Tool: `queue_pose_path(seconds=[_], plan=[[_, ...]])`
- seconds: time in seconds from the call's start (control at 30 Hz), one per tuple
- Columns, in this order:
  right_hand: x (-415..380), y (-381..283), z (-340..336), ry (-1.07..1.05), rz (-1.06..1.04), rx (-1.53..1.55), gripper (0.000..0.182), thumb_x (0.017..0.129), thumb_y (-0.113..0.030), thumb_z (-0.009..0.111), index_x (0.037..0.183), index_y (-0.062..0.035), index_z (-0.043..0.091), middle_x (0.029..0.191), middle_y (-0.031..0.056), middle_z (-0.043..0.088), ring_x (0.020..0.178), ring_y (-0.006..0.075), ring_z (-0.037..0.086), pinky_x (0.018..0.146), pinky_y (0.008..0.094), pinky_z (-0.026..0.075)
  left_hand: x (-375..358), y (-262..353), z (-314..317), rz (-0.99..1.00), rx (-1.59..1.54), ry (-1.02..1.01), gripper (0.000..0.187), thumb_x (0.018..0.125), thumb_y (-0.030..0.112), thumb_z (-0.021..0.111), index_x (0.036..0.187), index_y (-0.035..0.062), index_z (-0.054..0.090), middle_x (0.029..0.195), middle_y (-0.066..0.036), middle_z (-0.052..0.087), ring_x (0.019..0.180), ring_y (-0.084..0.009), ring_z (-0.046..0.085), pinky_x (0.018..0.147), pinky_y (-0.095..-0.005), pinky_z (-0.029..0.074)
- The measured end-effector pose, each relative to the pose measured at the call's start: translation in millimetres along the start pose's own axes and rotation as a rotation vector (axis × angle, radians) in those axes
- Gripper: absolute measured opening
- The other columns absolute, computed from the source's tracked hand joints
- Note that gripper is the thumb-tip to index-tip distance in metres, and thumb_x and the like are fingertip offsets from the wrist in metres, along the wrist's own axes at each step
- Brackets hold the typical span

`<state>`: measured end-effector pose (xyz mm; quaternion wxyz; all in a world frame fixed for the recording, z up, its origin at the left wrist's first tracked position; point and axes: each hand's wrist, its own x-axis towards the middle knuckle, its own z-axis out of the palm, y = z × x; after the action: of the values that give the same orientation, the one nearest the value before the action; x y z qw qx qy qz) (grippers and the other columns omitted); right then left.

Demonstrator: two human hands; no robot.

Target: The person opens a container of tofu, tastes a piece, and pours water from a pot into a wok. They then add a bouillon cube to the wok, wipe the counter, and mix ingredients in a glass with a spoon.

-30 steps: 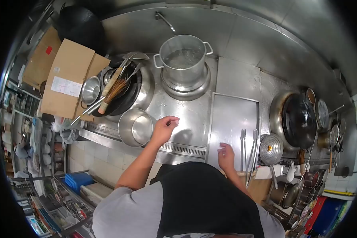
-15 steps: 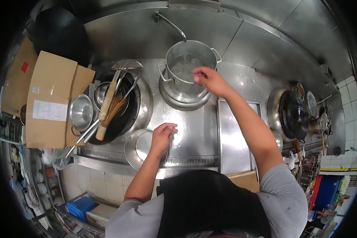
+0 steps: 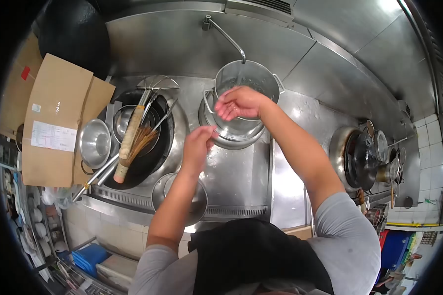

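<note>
My right hand [image 3: 237,102] is over the near rim of a tall metal stockpot [image 3: 269,81], fingers loosely curled and apart, holding nothing. A wall tap [image 3: 227,38] has its spout above the pot, and water shows inside. The stockpot stands by a round metal burner ring [image 3: 236,142]. My left hand [image 3: 199,145] hovers over the steel counter, slightly blurred, with fingers loosely bent and nothing seen in them. Below it, partly covered by my left forearm, sits a metal bowl [image 3: 194,206] at the counter's front edge.
At left, a black wok [image 3: 165,142] holds a bamboo brush [image 3: 140,145], strainers and long-handled tools. A metal bowl [image 3: 95,143] rests beside a cardboard box [image 3: 59,103]. To the right are a flat steel panel [image 3: 290,189] and another wok [image 3: 366,155] with ladles.
My right hand has moved left and toward me from the pot's right side, its fingers loosening. My left hand has risen forward, closer to the right. The whole view has shifted slightly.
</note>
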<state>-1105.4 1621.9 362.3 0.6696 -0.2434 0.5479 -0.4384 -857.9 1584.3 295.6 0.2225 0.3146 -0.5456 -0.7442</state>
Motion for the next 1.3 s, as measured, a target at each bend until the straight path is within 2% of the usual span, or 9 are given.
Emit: queue_pose_path(seconds=[0.07, 0.17, 0.33, 0.4, 0.5, 0.73, 0.87, 1.07, 1.3], plan=[[0, 9, 24, 0.027, -0.098, -0.204, 0.020, 0.100, -0.005, 0.058, 0.115, 0.0024, 0.069, 0.084, 0.0098, 0.071, 0.069, 0.0165, 0.067, 0.064, 0.0307, 0.058, 13, 1, 21, -0.270, -0.566, -0.030, 0.016, 0.102, 0.014, 0.061, 0.111, 0.0031, 0.068, 0.092, -0.003, 0.070, 0.073, -0.0102, 0.059, 0.069, -0.0230, 0.048], [-10, 11, 26, 0.090, -0.315, -0.605, 0.022, 0.097, 0.003, 0.056, 0.116, 0.0047, 0.067, 0.086, 0.0109, 0.072, 0.070, 0.0153, 0.068, 0.066, 0.0299, 0.058, 23, -16, 31, -0.214, -0.560, -0.046, 0.012, 0.104, 0.011, 0.056, 0.108, 0.0037, 0.065, 0.088, -0.003, 0.066, 0.075, -0.0114, 0.061, 0.070, -0.0253, 0.050], [-41, -28, 23, 0.424, -0.370, -0.705, 0.020, 0.091, -0.006, 0.067, 0.109, 0.0010, 0.072, 0.085, 0.0100, 0.074, 0.066, 0.0138, 0.068, 0.064, 0.0316, 0.056, 22, -39, 12, -0.136, 0.047, -0.071, 0.016, 0.102, 0.011, 0.059, 0.109, -0.0010, 0.066, 0.088, -0.008, 0.069, 0.074, -0.0167, 0.064, 0.070, -0.0303, 0.053], [-45, -48, 23, 0.494, -0.411, -0.862, 0.025, 0.090, -0.018, 0.075, 0.110, -0.0017, 0.075, 0.091, 0.0128, 0.076, 0.078, 0.0185, 0.073, 0.075, 0.0346, 0.058, 23, -57, 3, 0.573, 0.893, 0.153, 0.019, 0.096, 0.019, 0.071, 0.095, 0.0007, 0.067, 0.080, -0.016, 0.069, 0.071, -0.0317, 0.066, 0.067, -0.0405, 0.052], [-24, -69, 11, 0.457, -0.573, -1.114, 0.040, 0.091, -0.024, 0.077, 0.119, 0.0025, 0.071, 0.106, 0.0144, 0.076, 0.097, 0.0232, 0.072, 0.086, 0.0362, 0.056, 21, -35, -1, 0.245, 0.883, 0.024, 0.020, 0.091, 0.020, 0.075, 0.089, 0.0010, 0.069, 0.077, -0.020, 0.068, 0.070, -0.0406, 0.065, 0.067, -0.0451, 0.051], [-15, -150, -70, 0.286, -0.194, -0.985, 0.066, 0.088, -0.041, 0.081, 0.132, 0.0044, 0.063, 0.129, 0.0182, 0.068, 0.122, 0.0314, 0.062, 0.101, 0.0438, 0.050, 43, -43, -16, 0.273, 0.525, 0.165, 0.019, 0.091, 0.009, 0.071, 0.105, -0.0034, 0.070, 0.082, -0.009, 0.072, 0.073, -0.0159, 0.066, 0.069, -0.0311, 0.052], [-26, -134, -176, 0.975, -0.108, -1.764, 0.069, 0.089, -0.051, 0.076, 0.126, 0.0066, 0.066, 0.134, 0.0264, 0.064, 0.126, 0.0440, 0.060, 0.103, 0.0495, 0.050, 60, -27, -19, 0.079, 0.309, 0.186, 0.027, 0.093, 0.013, 0.070, 0.116, -0.0011, 0.067, 0.096, -0.004, 0.071, 0.085, -0.0126, 0.065, 0.078, -0.0265, 0.049], [-47, 2, -199, 0.854, -0.031, -0.526, 0.088, 0.084, -0.050, 0.084, 0.144, 0.0056, 0.051, 0.140, 0.0277, 0.058, 0.128, 0.0376, 0.059, 0.103, 0.0495, 0.049, 118, -14, 7, -0.215, -0.279, 0.042, 0.023, 0.101, 0.040, 0.065, 0.100, 0.0173, 0.065, 0.087, 0.003, 0.062, 0.081, -0.0119, 0.058, 0.082, -0.0337, 0.043], [-43, 77, -149, 1.001, -0.579, 0.186, 0.072, 0.083, -0.005, 0.074, 0.147, 0.0084, 0.043, 0.131, 0.0244, 0.062, 0.121, 0.0337, 0.061, 0.100, 0.0443, 0.050, 155, -16, 48, -0.118, -0.449, 0.223, 0.025, 0.107, 0.033, 0.057, 0.104, 0.0117, 0.070, 0.092, -0.003, 0.072, 0.086, -0.0180, 0.066, 0.079, -0.0379, 0.049]])
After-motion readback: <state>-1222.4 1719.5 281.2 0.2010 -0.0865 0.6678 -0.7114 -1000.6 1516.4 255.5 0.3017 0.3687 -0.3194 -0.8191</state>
